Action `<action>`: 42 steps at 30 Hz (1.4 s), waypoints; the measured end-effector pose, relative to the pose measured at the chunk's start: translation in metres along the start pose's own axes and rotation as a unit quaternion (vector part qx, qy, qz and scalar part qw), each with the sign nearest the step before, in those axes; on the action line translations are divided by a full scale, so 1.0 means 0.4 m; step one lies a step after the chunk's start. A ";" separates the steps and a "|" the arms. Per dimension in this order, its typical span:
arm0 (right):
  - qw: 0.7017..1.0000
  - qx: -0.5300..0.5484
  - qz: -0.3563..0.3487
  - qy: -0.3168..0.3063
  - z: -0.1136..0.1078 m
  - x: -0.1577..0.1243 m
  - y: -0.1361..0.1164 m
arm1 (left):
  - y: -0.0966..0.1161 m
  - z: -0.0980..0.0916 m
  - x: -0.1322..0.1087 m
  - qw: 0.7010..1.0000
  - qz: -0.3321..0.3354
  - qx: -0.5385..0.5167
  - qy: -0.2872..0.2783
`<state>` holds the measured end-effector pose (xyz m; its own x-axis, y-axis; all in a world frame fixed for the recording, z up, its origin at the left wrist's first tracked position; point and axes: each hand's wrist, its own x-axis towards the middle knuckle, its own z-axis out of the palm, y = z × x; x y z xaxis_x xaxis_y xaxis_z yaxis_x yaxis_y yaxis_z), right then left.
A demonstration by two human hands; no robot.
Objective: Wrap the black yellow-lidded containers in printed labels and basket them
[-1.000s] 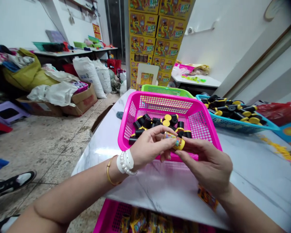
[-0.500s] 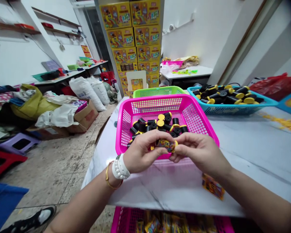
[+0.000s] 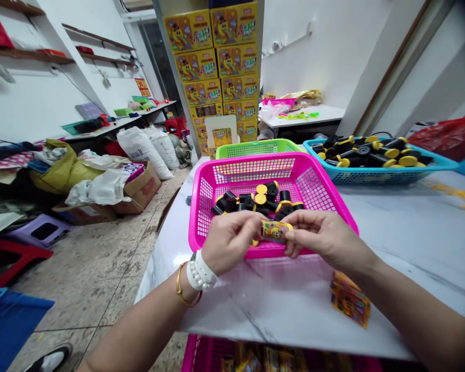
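Note:
Both my hands hold one small cylinder (image 3: 276, 230) with a colourful label and yellow ends, just above the near rim of the pink basket (image 3: 333, 199). My left hand (image 3: 229, 242) pinches its left end, with a pearl bracelet and gold bangle on the wrist. My right hand (image 3: 322, 236) pinches its right end. Inside the pink basket lie several black cylinders with yellow caps (image 3: 260, 198). A small stack of colourful labels (image 3: 349, 299) lies on the white table (image 3: 411, 243) by my right forearm.
A blue basket (image 3: 375, 174) full of black and yellow cylinders stands at the right, a green basket (image 3: 256, 148) behind the pink one. Another pink basket (image 3: 213, 356) with colourful packets sits below the table edge. Yellow cartons (image 3: 217, 62) are stacked beyond; sacks, boxes and stools crowd the floor at left.
The view shifted from left to straight ahead. The cylinder stayed between both hands and has turned level, with the fingers now pinching its two ends above the basket rim.

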<state>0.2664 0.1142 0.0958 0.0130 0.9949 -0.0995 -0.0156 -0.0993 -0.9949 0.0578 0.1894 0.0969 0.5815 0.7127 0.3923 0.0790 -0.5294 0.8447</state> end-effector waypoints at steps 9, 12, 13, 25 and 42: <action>0.995 0.046 0.070 -0.061 -0.013 0.004 -0.001 | 0.008 0.017 -0.013 0.986 0.117 0.098 -0.071; 0.993 0.045 0.083 -0.073 -0.018 0.004 -0.002 | 0.018 0.005 -0.011 0.986 0.104 0.092 -0.095; 0.992 0.042 0.086 -0.076 -0.019 0.003 -0.003 | 0.021 0.000 -0.009 0.987 0.094 0.087 -0.101; 0.999 0.027 -0.039 0.012 -0.007 -0.001 0.011 | 0.000 0.021 0.001 0.989 -0.105 -0.088 -0.057; 0.969 -0.082 -0.204 0.114 0.031 -0.045 0.022 | -0.008 0.025 -0.011 0.984 -0.019 -0.168 -0.051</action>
<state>0.2537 0.0958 0.0889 0.2052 0.9247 0.3205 0.1958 0.2821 -0.9392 0.0631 0.1835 0.0888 0.6623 0.6707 0.3340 -0.1606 -0.3084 0.9376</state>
